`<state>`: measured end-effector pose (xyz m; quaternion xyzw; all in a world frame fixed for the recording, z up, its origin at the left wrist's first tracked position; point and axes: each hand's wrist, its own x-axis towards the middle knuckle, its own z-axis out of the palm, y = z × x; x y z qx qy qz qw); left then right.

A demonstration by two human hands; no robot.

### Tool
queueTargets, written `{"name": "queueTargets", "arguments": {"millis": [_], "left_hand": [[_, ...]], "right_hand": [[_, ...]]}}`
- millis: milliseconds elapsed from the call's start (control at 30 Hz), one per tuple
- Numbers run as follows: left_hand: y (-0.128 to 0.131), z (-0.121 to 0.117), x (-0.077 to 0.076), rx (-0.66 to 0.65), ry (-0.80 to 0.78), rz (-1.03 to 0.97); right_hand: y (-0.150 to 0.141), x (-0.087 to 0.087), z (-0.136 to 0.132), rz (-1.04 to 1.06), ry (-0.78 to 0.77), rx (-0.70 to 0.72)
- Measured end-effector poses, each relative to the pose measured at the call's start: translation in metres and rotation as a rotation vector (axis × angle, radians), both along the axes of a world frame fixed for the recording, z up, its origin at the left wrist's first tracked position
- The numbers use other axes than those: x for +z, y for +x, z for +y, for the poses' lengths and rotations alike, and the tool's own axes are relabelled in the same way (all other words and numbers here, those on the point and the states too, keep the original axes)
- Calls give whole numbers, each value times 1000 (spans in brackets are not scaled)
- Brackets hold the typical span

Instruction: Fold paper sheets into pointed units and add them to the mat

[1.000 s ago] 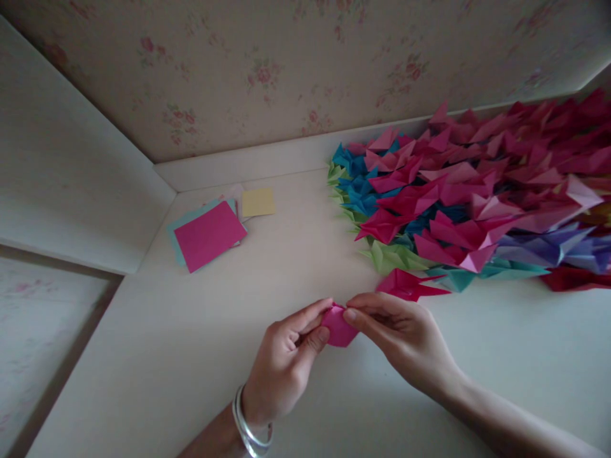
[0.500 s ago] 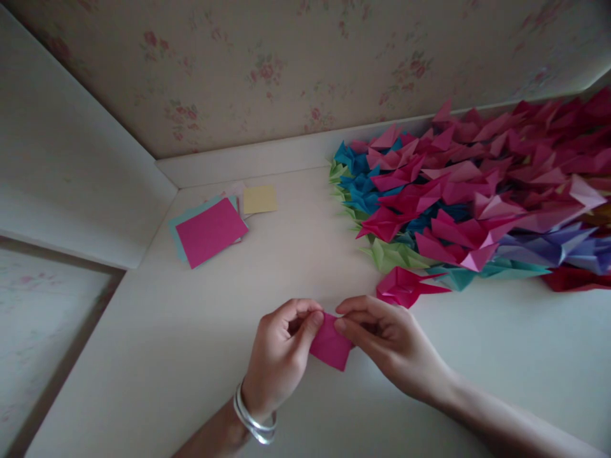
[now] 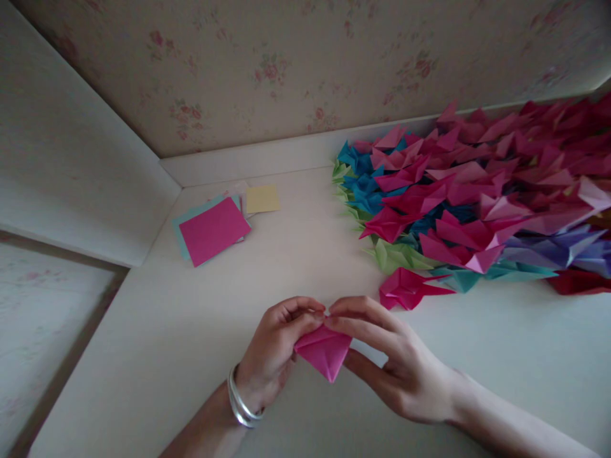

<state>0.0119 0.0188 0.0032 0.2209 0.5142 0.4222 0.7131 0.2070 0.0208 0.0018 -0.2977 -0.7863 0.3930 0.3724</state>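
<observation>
The left hand [image 3: 270,348] pinches the folded pink origami paper [image 3: 327,352] near its top, apparently steadying it, while the right hand [image 3: 407,359], thumb and fingers parted, touches its right side.

Paper [image 3: 327,353] in front, sheets [image 3: 214,231] left, heap [image 3: 497,207] right.

No text, label, brand, number or sign can be read on the table [image 3: 143,356] or anything around it.
</observation>
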Motion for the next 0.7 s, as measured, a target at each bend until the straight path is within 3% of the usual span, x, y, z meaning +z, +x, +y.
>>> {"name": "queueTargets", "arguments": {"millis": [67,167,300,400,533,700], "left_hand": [[1,-2,2,-102,20,15],[1,-7,6,-256,159,192],[-5,-12,10,-238,497,394],[-9,-12,11,-310,651,501],[-7,-12,11,-395,614,689],[-3,-12,14,-422,528,584]], "right_hand": [[-2,-5,0,21,52,-12],[-1,-8,0,19,56,-87],[3,0,2,22,-77,-169],[4,4,3,1,-188,-203],[3,5,2,-48,-324,-146],[1,6,3,-12,-602,-65]]}}
